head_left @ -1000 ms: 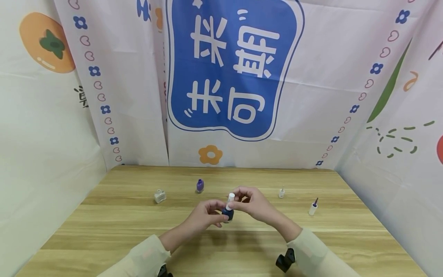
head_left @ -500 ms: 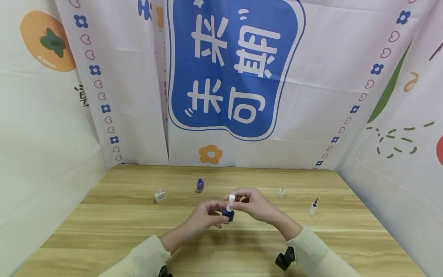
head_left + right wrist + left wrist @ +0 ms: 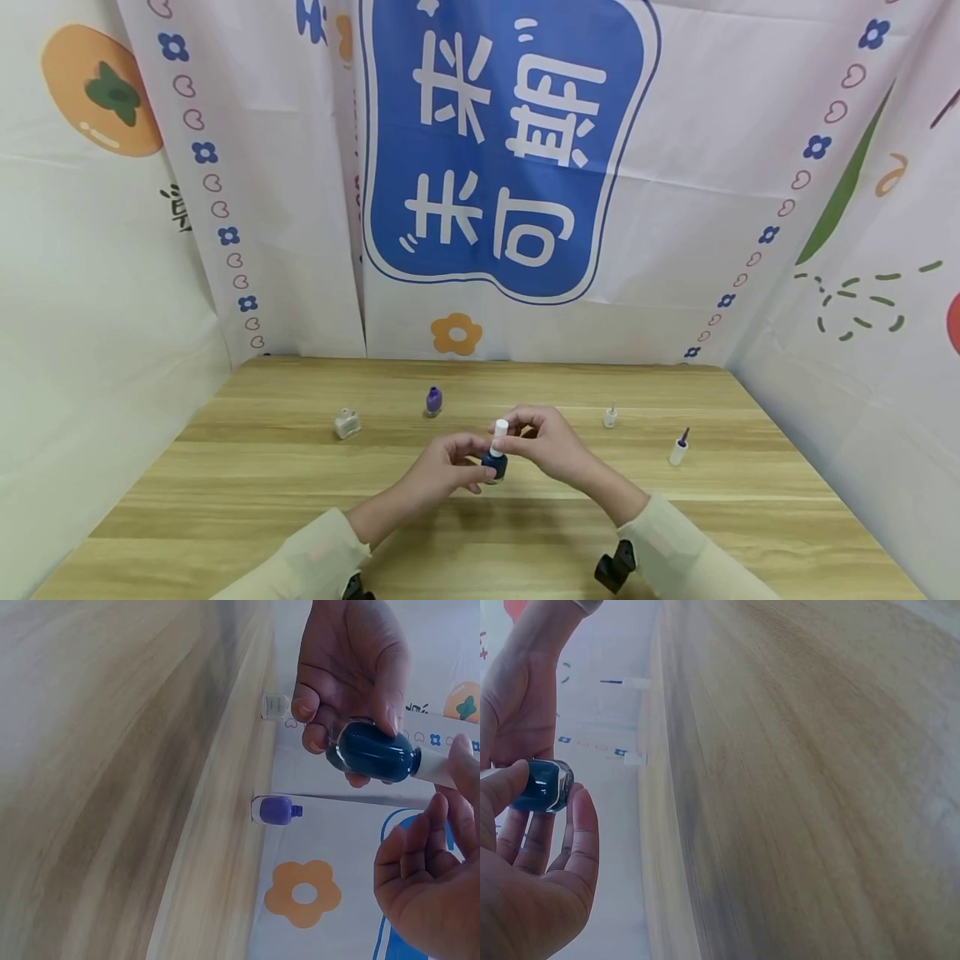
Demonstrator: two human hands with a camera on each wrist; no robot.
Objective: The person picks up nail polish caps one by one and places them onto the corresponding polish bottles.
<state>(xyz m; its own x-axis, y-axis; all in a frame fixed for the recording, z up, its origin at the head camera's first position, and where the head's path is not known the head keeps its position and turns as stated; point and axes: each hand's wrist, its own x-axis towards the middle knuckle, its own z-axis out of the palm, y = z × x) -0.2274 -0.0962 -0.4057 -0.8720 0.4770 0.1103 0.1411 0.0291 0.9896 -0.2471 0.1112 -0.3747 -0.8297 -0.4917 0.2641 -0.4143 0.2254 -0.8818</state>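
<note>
My left hand (image 3: 448, 467) pinches a nail polish bottle (image 3: 494, 467) by its dark blue glass body, just above the table. The white cap (image 3: 499, 435) sits on the bottle's neck, and my right hand (image 3: 546, 442) holds it between thumb and fingers. In the right wrist view the dark bottle (image 3: 371, 752) shows its full body, with the white cap (image 3: 435, 768) against its neck. The left wrist view shows only part of the glass body (image 3: 544, 786), as the thumb covers the cap end.
Behind my left hand stand an uncapped purple nail polish bottle (image 3: 433, 402) and a clear, pale bottle (image 3: 347, 424). To the right, a white cap with a thin brush (image 3: 611, 417) and another with a purple brush (image 3: 678, 451) stand brush up. Printed cloth hangs behind the table (image 3: 300, 483).
The hands stay in nearly the same place, holding the bottle and cap. The cap shifts very slightly, and the right forearm has moved a little to the left.
</note>
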